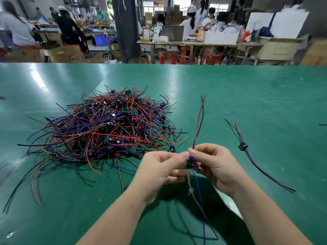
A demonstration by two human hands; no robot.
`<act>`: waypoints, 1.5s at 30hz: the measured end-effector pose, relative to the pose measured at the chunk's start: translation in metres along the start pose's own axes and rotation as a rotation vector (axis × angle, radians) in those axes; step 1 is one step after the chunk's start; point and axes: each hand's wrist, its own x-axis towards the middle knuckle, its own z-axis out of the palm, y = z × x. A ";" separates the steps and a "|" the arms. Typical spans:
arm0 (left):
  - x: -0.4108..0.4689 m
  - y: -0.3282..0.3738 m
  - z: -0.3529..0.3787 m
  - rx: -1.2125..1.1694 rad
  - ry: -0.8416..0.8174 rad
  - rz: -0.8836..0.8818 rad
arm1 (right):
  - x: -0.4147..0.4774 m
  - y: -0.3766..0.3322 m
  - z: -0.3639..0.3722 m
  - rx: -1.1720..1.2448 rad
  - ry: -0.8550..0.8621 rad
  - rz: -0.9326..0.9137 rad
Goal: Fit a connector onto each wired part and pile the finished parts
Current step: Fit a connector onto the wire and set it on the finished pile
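Observation:
Above the green table, my left hand and my right hand meet around one wired part, a small black and blue piece. Both hands pinch it with curled fingers. Its red and black wires rise past my right fingers toward the far side, and a blue and a red wire hang down toward me. A big tangled pile of wired parts with red, blue and black wires and small green boards lies to the left. One separate wired part lies on the table to the right, its wires stretched out.
The green table stretches wide on all sides. Loose wires trail from the pile toward the near left edge. Beyond the far edge are people, benches, red stools and cardboard boxes.

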 end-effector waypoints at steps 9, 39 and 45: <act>0.000 -0.006 0.006 0.086 -0.011 -0.021 | 0.004 0.003 -0.004 -0.111 0.094 -0.041; -0.002 0.006 -0.002 -0.197 -0.021 0.080 | -0.002 0.005 -0.005 0.024 -0.221 -0.117; -0.007 -0.003 0.014 -0.107 0.099 0.287 | 0.002 0.010 0.000 0.230 -0.131 -0.093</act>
